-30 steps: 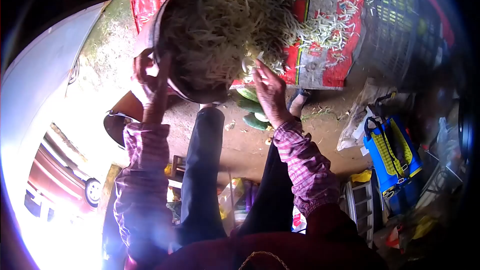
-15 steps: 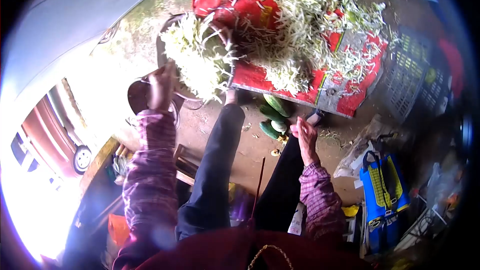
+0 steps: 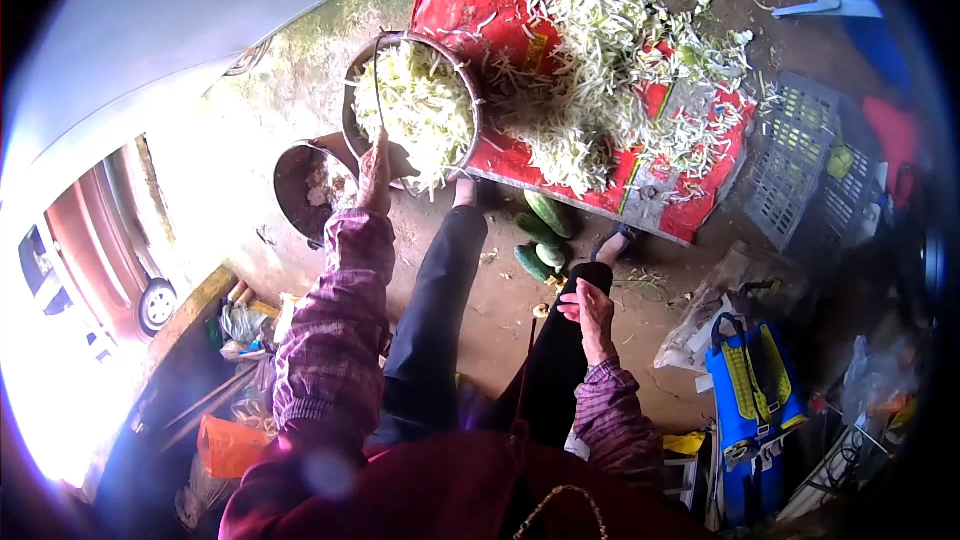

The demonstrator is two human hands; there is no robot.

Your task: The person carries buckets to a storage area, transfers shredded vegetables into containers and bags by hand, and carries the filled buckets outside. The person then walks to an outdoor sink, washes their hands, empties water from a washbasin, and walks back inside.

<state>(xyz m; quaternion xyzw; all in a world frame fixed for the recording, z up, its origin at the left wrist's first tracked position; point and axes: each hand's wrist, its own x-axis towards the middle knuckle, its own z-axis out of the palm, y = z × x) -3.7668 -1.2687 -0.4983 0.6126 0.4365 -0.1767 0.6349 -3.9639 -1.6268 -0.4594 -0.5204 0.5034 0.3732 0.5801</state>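
In the head view, the bucket [image 3: 476, 90], heaped with pale shreds [image 3: 425, 105], sits upper left of centre, just above the left hand [image 3: 376, 178], much the nearer one. The wire handle [image 3: 377, 80] runs nearly straight up the frame from that hand's fingers, which look curled round it. The right hand [image 3: 592, 320] hangs well apart, lower right of centre, loosely half open, holding nothing I can see; gourds [image 3: 540, 230] lie between it and the bucket.

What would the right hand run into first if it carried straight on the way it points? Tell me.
Probably the cucumbers, which lie ahead and slightly to the left of the right hand. Depth is unclear, so it may pass above them.
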